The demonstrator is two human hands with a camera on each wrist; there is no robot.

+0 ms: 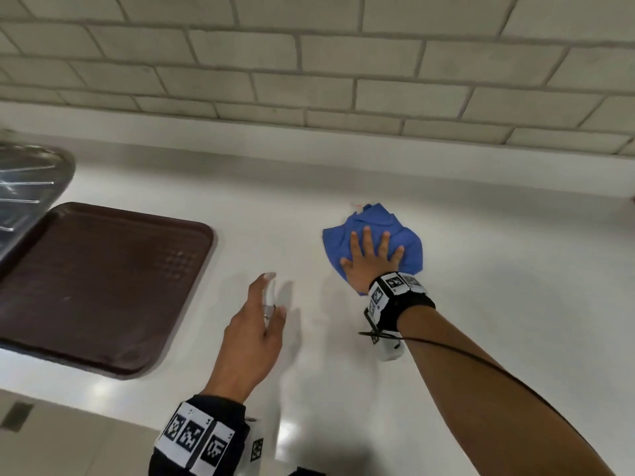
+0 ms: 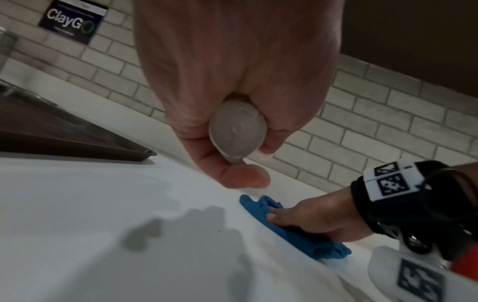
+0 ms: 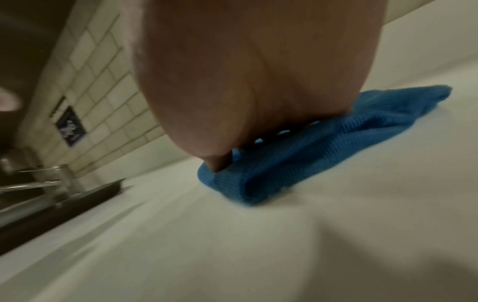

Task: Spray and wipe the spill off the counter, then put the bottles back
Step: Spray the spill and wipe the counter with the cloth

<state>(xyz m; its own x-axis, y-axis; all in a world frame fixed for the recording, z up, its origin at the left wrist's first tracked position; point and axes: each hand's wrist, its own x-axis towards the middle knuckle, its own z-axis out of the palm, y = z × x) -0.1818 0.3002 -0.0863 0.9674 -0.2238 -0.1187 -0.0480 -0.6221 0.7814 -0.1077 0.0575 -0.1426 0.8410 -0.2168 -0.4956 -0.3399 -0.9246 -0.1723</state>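
A crumpled blue cloth lies on the white counter, pinned flat under the right hand, fingers spread across it. A faint pinkish trace, possibly the spill, shows just beyond the cloth's far edge, ahead of the fingertips. The left hand, nearer the person and toward the brown tray, curls round a small clear spray bottle held upright, well apart from the cloth.

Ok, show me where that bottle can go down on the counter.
Bare counter lies between the tray and the cloth, and along the wall behind both. The left hand holds the bottle; the right hand presses the cloth.
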